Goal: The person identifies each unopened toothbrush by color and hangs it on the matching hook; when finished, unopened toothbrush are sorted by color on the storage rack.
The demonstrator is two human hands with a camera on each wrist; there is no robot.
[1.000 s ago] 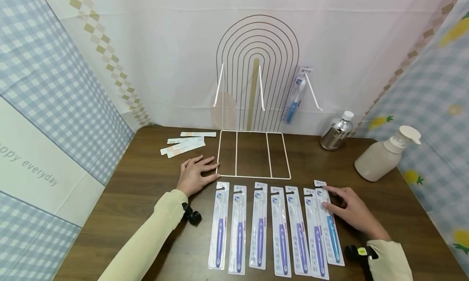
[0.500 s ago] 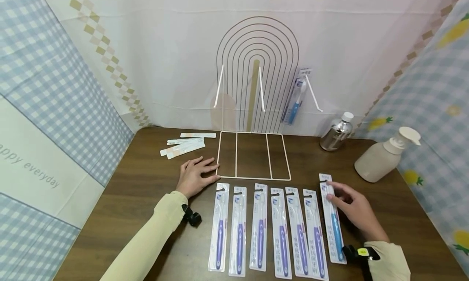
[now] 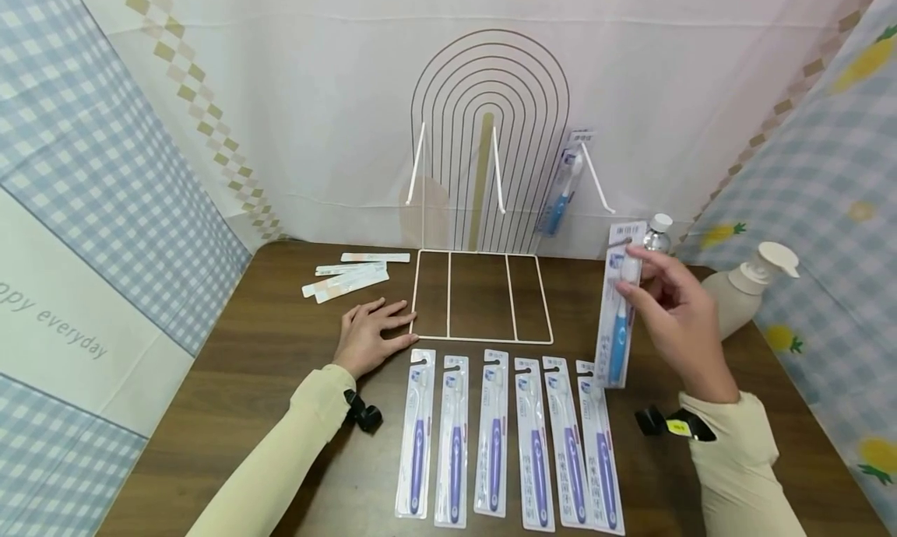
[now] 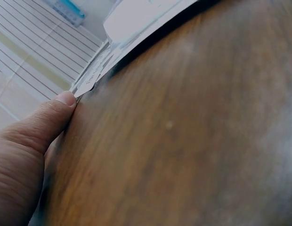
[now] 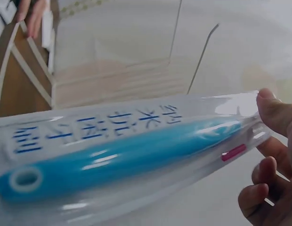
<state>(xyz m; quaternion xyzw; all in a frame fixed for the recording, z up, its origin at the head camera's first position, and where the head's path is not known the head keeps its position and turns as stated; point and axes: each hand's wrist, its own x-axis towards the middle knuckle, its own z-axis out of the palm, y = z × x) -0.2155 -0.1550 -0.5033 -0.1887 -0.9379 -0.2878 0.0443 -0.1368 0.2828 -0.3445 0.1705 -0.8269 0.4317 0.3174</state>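
Observation:
My right hand (image 3: 676,315) pinches a packaged blue toothbrush (image 3: 617,338) near its upper end, between thumb and fingers. The pack is raised off the table and stands nearly upright, its blue handle large in the right wrist view. My left hand (image 3: 374,336) rests on the table with fingers spread, touching the left side of the white wire rack (image 3: 483,338). The rack has three prongs. Another packaged blue toothbrush (image 3: 561,191) hangs at its right prong (image 3: 597,177). Several packaged purple toothbrushes (image 3: 495,436) lie in a row in front of the rack.
Several thin white sachets (image 3: 353,276) lie at the back left. A silver bottle (image 3: 657,237) stands at the back right, partly behind my right hand and the pack. A pump bottle (image 3: 746,288) stands right of it. Curtains surround the table (image 3: 231,412).
My right hand has lifted the packaged blue toothbrush from the right end of the row, up and toward the rack. The left hand stays in place.

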